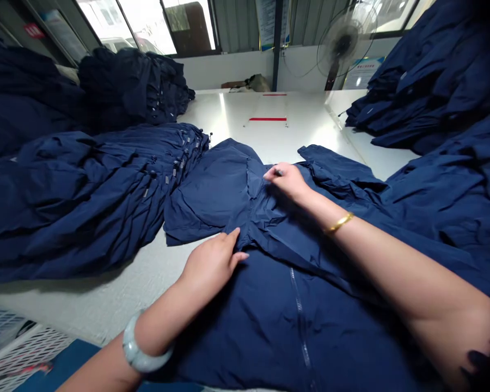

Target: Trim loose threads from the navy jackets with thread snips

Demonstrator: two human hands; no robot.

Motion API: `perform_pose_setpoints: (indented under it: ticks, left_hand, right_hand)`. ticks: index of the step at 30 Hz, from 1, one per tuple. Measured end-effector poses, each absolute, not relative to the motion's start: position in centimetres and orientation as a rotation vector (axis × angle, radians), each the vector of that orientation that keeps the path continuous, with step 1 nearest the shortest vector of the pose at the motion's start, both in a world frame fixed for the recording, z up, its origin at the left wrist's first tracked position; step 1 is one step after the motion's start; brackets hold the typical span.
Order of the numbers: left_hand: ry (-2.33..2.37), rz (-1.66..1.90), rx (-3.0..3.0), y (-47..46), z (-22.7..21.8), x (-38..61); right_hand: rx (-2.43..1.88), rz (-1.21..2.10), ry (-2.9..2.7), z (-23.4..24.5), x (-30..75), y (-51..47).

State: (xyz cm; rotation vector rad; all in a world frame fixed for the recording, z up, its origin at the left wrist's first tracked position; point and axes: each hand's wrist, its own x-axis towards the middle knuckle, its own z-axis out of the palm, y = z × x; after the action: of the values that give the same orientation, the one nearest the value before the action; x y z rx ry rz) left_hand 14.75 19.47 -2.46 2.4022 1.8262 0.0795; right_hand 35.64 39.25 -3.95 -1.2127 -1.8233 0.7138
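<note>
A navy blue jacket (261,305) lies spread over the table, its hood (212,188) toward the far side and a zipper (299,307) running down the near part. My left hand (212,258) rests on the fabric at the neck seam, index finger and thumb apart; its other fingers are hidden. Just above the seam at the hood's right edge, my right hand (288,179) is closed, with a small dark tip showing between the fingers. What that object is cannot be made out.
Navy garments are piled at left (85,201), back left (134,81) and right (428,92). The white table (232,111) carries red tape strips (268,119). A fan (345,43) stands behind it. A white mesh basket (28,348) sits at the lower left.
</note>
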Motion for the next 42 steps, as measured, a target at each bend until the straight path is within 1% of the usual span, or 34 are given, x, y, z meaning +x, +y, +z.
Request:
perform_pose_setpoints:
  ticks: [3, 5, 10, 16, 23, 34, 38, 42]
  left_hand:
    - [1.858, 0.341, 2.356, 22.1, -3.0, 15.5]
    - [1.889, 0.431, 2.321, 24.3, -3.7, 16.1]
    - [1.852, 0.513, 2.277, 27.5, -5.9, 16.6]
    - [1.781, 0.593, 2.261, 27.7, -7.4, 15.8]
    - [1.694, 0.694, 2.195, 28.0, -7.9, 15.3]
    - [1.588, 1.061, 1.865, 27.8, -7.0, 15.5]
    - [1.539, 1.185, 1.631, 28.1, -6.9, 15.0]
    - [1.464, 1.247, 1.458, 28.0, -6.6, 14.9]
  right_hand:
    - [-1.181, 0.781, -2.047, -4.4, 34.3, 35.1]
    - [-1.237, 0.748, -2.095, -5.4, 33.6, 32.9]
    - [-1.390, 0.642, -2.109, -7.6, 33.2, 30.4]
    - [-1.422, 0.544, -2.163, -8.1, 33.0, 29.0]
    - [-1.391, 0.629, -2.129, -8.6, 33.5, 29.8]
    - [-1.230, 0.666, -2.042, -6.8, 33.9, 29.9]
    - [-1.323, 0.658, -2.062, -6.1, 34.5, 30.2]
    - [-1.382, 0.596, -2.235, -4.6, 35.4, 30.1]
